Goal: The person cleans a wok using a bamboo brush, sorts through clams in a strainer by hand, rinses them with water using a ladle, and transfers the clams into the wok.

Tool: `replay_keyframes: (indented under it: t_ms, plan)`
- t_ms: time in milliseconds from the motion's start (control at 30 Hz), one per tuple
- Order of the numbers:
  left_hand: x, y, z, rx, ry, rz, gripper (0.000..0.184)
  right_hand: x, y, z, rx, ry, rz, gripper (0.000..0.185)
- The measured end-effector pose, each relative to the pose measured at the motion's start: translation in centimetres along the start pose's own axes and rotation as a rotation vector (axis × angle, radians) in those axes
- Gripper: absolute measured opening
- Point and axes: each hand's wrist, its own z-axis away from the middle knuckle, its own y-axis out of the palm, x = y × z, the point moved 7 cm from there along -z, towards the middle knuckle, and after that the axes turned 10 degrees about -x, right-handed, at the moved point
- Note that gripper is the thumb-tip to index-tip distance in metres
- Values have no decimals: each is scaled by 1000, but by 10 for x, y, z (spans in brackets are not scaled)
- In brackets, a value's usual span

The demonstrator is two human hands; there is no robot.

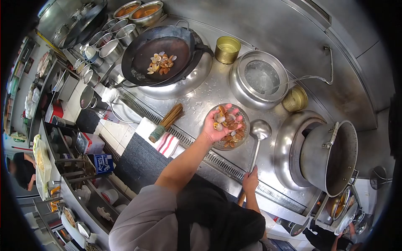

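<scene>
Clams (228,120) lying loose in the left grip (215,131), palm up and fingers spread wide, above a perforated dish (212,113) strewn with more shells (229,141). Right grip (251,180) closed around the handle of a ladle (260,129), bowl end just beside the dish; impossible to tell whether resting on the steel surface (209,88) or held clear. Main hazard: shells sliding off the palm, from any tilt or from gaps between the spread fingers. Possible too, a knock of ladle against dish, because of so little room between, scattering shells across a wet-looking surface. Further clams (161,63) heaped in the wok (143,49), well apart from both grips; perhaps a splash or burn there on a hurried reach, with heat not possible to judge by eye. Spout (312,78) aimed into a pot (236,85) of water (259,75): likely overflow, if left running unchecked.
</scene>
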Motion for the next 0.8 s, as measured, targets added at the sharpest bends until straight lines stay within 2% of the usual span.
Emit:
replay_keyframes:
  t_ms: [100, 167, 333, 367, 433, 533, 600, 667, 733, 800]
  plan:
    - [1, 1, -1, -21, 4, -11, 49, -17, 9, 3, -75, 6, -177, 53]
    - [0, -1, -1, -53, 20, -20, 48, -10, -22, 4, -76, 67, -234, 48]
    - [-8, -10, -1, -71, 38, -54, 44, 18, -69, -3, -221, -63, -375, 46]
    - [-9, -13, -1, -78, 40, -58, 43, 32, -75, -15, -163, 8, -415, 46]
    - [-10, -20, -1, -110, 55, -95, 42, 60, -80, -45, -42, 140, -497, 47]
    - [-13, -24, 0, -131, 85, -159, 40, 108, -90, -111, -290, -190, -456, 46]
    - [-13, -20, 7, -126, 85, -179, 41, 113, -70, -168, -77, -90, -440, 42]
    - [-11, -15, 10, -117, 81, -191, 41, 126, -62, -217, -180, -253, -396, 40]
    - [-9, -15, 16, -116, 90, -190, 42, 125, -43, -263, -69, -106, -253, 40]
    - [-8, -21, 14, -46, 71, -207, 44, 108, -12, -313, -55, -132, -204, 39]
